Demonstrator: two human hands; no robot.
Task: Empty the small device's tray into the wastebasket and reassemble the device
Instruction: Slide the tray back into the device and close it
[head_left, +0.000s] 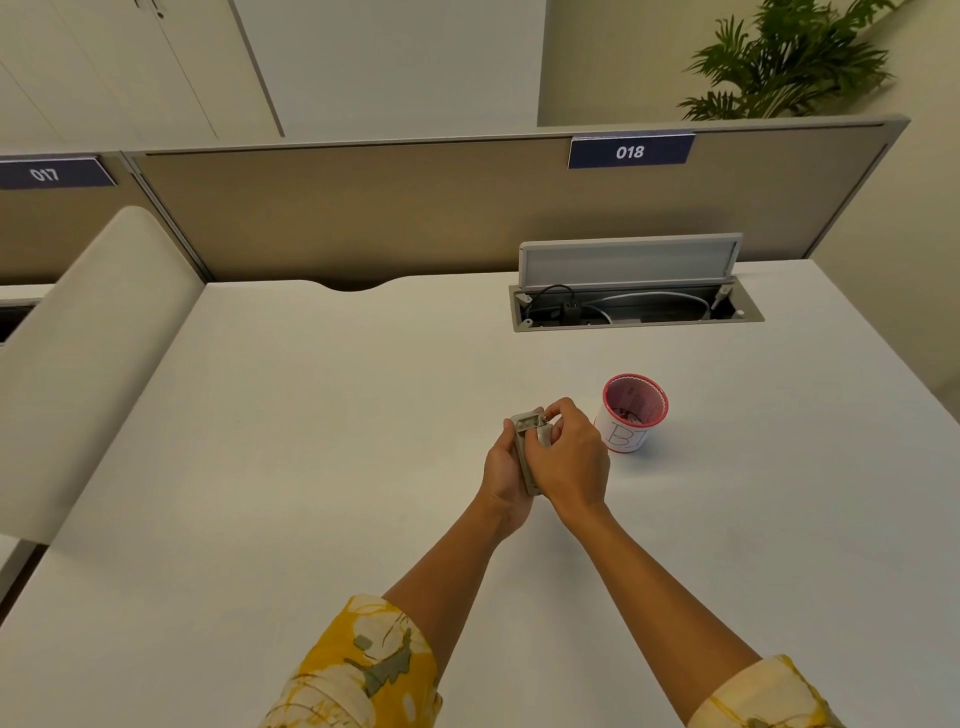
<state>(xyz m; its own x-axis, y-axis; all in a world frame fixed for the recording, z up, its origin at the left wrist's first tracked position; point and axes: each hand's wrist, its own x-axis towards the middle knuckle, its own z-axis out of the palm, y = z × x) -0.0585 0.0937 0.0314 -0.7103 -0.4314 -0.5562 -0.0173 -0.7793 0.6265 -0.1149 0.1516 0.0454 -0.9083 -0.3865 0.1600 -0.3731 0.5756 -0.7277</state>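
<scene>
Both hands, left hand (501, 467) and right hand (566, 457), clasp the small grey plastic device (530, 441), fingers closed around it; it looks light, rigid, best gripped along its sides.

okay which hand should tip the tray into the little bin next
Right. The right hand lies between the device and the bin, its fingers pinching the device's top end. The left hand cradles the body, farther away.
</scene>
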